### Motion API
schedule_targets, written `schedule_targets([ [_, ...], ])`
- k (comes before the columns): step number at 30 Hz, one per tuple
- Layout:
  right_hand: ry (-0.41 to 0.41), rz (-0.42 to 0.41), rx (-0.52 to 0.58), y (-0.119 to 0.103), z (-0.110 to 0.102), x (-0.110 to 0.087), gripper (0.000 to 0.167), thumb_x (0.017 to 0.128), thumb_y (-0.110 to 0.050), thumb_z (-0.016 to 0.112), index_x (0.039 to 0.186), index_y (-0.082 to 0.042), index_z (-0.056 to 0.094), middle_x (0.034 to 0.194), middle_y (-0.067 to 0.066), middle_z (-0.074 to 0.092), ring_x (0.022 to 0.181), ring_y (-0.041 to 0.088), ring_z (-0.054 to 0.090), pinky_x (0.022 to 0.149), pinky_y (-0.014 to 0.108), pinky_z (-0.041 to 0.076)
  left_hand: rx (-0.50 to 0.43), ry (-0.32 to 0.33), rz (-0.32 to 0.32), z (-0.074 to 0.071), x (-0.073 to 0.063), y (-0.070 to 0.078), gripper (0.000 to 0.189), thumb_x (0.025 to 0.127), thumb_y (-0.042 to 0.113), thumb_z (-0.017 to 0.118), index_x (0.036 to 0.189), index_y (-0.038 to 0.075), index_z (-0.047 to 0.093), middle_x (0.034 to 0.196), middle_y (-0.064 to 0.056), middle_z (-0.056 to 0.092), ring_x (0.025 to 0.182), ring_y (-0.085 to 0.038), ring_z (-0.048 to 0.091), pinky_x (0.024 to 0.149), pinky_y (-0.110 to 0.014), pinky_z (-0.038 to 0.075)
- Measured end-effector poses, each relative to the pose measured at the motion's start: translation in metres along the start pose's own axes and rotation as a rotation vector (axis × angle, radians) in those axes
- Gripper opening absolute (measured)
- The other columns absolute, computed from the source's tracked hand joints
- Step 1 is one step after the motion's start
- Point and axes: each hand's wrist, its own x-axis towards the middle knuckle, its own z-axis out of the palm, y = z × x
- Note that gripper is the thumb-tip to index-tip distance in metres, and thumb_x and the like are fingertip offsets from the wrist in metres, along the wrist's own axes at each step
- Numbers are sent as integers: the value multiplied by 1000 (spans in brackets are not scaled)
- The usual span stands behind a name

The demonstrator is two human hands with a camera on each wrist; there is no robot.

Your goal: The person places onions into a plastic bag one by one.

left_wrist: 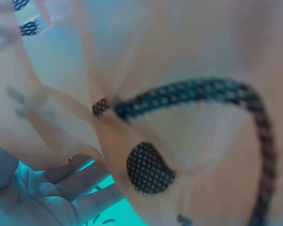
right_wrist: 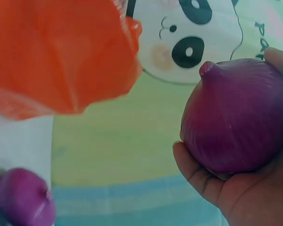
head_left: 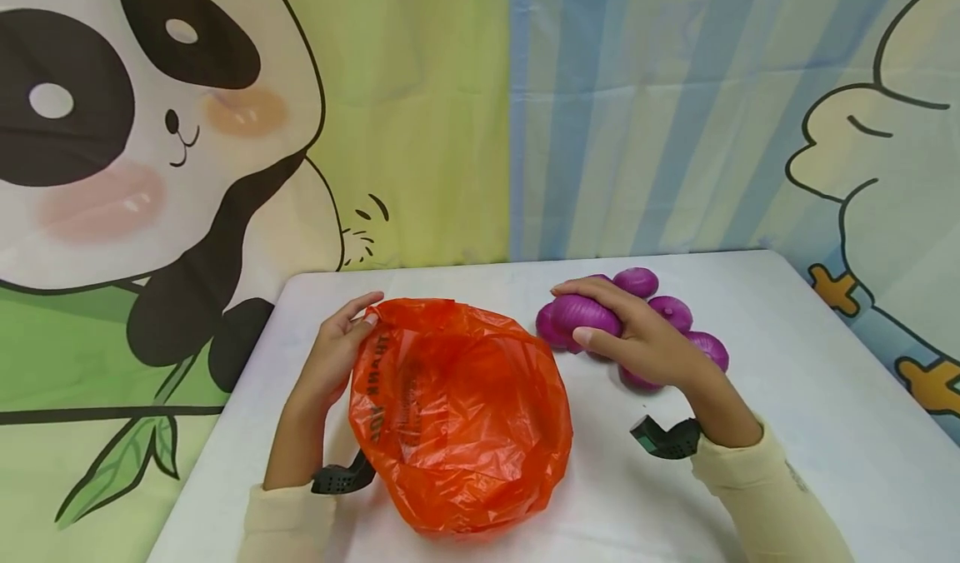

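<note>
My left hand [head_left: 330, 359] pinches the rim of an orange-red plastic bag [head_left: 487, 413] at its far left edge. The bag's wide mouth faces up, and dark print runs along its left side. In the left wrist view, the blurred bag film [left_wrist: 203, 155] covers most of the picture, hiding the thumb's hold. To the right of the bag, my right hand [head_left: 652, 338] grips a purple onion [head_left: 585, 315], raised above the table in the right wrist view. Several more purple onions [head_left: 670, 313] lie under and behind that hand, partly hidden by it.
A white table [head_left: 795, 430] carries everything. Behind it hangs a printed curtain [head_left: 420, 113] with a panda and stripes. Each wrist wears a black camera mount [head_left: 667, 438]. One loose onion [right_wrist: 24, 197] shows at the lower left of the right wrist view.
</note>
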Motion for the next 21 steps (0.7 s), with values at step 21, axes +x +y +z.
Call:
schedule_targets([
  [21, -174, -155, 165, -50, 33, 62, 49, 94, -30, 64, 139, -18, 51, 130, 0, 52, 105, 21, 59, 77, 36, 57, 29, -28, -9, 5, 2, 1, 41, 104, 19, 45, 144, 8, 44, 107, -11, 66, 90, -21, 67, 76, -32, 57],
])
